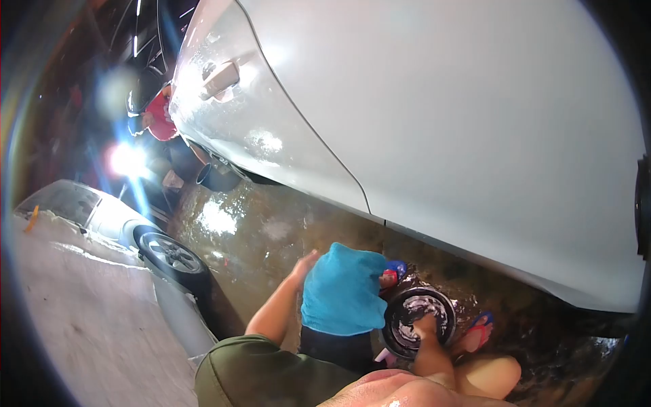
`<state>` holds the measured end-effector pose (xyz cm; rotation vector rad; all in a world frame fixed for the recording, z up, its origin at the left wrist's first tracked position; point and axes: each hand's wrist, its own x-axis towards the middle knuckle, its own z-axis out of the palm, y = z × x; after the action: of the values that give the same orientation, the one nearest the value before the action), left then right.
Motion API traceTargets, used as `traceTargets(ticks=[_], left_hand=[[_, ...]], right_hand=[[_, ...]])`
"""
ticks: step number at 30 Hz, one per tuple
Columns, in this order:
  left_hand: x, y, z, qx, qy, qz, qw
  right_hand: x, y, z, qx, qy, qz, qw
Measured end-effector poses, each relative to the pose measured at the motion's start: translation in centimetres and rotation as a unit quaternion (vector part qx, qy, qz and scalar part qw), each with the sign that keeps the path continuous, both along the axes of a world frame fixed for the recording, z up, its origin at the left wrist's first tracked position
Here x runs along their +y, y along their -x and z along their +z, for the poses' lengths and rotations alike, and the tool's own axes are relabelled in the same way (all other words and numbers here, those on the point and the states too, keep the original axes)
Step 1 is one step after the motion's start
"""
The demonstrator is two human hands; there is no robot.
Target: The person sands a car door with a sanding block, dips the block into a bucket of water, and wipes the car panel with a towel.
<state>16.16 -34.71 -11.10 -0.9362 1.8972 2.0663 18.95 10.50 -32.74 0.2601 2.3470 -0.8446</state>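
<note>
My left hand (306, 266) rests beside my bent knee, at the edge of a blue cloth (344, 292) draped over that leg. Its fingers look stretched out, with part of the hand hidden by the cloth. My right hand (426, 327) reaches down into a dark round bucket (385, 332) of foamy water (432, 305). Foam and water hide its fingers, so I cannot tell whether it holds anything. The bucket stands on the wet floor between my feet, which wear blue and red flip-flops (483, 327).
A large white car (441, 122) with wet, soapy patches near its door handle (222, 79) fills the upper right. Another light car (169, 252) stands at left. Farther off are a person in red (161, 117), a dark bucket (215, 178) and a bright lamp (129, 160).
</note>
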Motion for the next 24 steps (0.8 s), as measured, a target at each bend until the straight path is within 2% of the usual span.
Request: traceTargets(ticks=[1,3,5,7,9,11,12,15,16,18,19,20,22,24], left_hand=[[-0.3,0.8,2.2,0.010,-0.055,0.027,0.998],[0.7,2.4,8.0,0.075,0.101,-0.054,0.991],[4.7,3.8,14.3,0.125,0.225,-0.138,0.956],[9.2,4.4,19.4,0.176,0.343,-0.243,0.890],[13.4,5.0,22.6,0.227,0.451,-0.361,0.784],[16.4,6.1,23.1,0.194,0.439,-0.474,0.738],[17.5,6.5,22.7,0.179,0.431,-0.529,0.709],[20.0,7.8,18.3,0.192,0.367,-0.579,0.703],[20.4,8.0,16.7,0.200,0.341,-0.585,0.708],[20.9,7.4,9.9,0.220,0.379,-0.576,0.690],[21.3,6.9,7.9,0.230,0.397,-0.569,0.683],[21.5,6.8,9.3,0.176,0.417,-0.669,0.590],[22.6,6.8,8.1,0.206,0.337,-0.670,0.629],[23.3,7.2,9.4,0.222,0.283,-0.666,0.654]], right_hand=[[0.1,0.2,0.9,0.015,0.006,0.003,1.000],[0.1,0.5,2.9,0.044,0.015,0.007,0.999],[0.3,1.4,4.1,0.081,0.018,0.080,0.993],[-0.4,2.5,7.2,0.133,0.003,0.081,0.988],[-1.0,3.7,12.6,0.185,0.049,0.021,0.981],[-2.0,5.6,19.9,0.304,0.071,0.021,0.950],[-2.2,6.5,25.2,0.372,0.093,0.030,0.923],[-2.7,8.6,40.8,0.580,0.101,0.058,0.806],[-3.1,9.1,45.7,0.648,0.085,0.067,0.754],[-4.0,11.2,53.6,0.750,0.063,0.086,0.653],[-4.8,12.1,57.7,0.809,0.017,0.111,0.577],[-5.5,13.2,60.6,0.838,0.001,0.126,0.532],[-7.2,15.5,65.2,0.882,-0.054,0.159,0.440],[-8.6,16.0,67.3,0.884,-0.102,0.155,0.430]])
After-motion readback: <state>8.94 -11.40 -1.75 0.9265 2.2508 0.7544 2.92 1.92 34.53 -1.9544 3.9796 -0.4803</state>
